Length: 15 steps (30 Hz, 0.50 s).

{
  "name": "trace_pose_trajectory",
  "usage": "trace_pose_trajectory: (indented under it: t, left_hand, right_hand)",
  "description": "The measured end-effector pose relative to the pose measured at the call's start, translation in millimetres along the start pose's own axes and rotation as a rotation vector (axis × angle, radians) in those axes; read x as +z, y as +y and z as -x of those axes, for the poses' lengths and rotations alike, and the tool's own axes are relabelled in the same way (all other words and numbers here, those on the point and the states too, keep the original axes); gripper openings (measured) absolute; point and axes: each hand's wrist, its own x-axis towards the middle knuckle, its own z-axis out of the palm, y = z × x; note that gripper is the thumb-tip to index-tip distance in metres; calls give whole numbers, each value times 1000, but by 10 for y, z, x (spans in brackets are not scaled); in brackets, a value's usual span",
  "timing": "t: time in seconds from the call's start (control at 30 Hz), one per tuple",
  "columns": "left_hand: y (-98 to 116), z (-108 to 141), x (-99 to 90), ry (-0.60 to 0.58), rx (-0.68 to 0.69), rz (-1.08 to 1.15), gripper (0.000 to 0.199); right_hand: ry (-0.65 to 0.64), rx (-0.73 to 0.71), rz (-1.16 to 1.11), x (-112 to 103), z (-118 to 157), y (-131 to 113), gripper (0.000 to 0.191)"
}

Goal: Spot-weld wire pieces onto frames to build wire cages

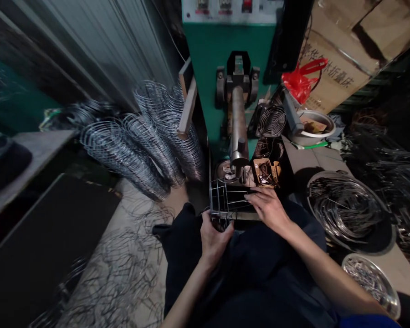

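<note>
- Wire frame: my side of green machine.
- Left hand curled closed on its near end.
- Right hand half open, tips at wire rods; can't tell if pinched.
- Likely positioning rods; next calls for steady frame.
- Grid's long axis seems machine-ward; rods point right.

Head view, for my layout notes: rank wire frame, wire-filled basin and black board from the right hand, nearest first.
From the right hand:
1. Wire frame, at its fingers.
2. Wire-filled basin, to its right.
3. Black board, far left.
</note>
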Motion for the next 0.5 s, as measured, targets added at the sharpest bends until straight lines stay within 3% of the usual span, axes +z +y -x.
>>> trace_pose_trajectory:
  t: [0.2,0.5]
  left_hand:
    - [-25,-87,-6,46,-9,28,50]
    - [-36,-217,-22,100,-12,58,52]
  right_hand:
    - [109,-54,-122,-6,-173,21,19]
    - [156,-114,-134,49,-399,105,20]
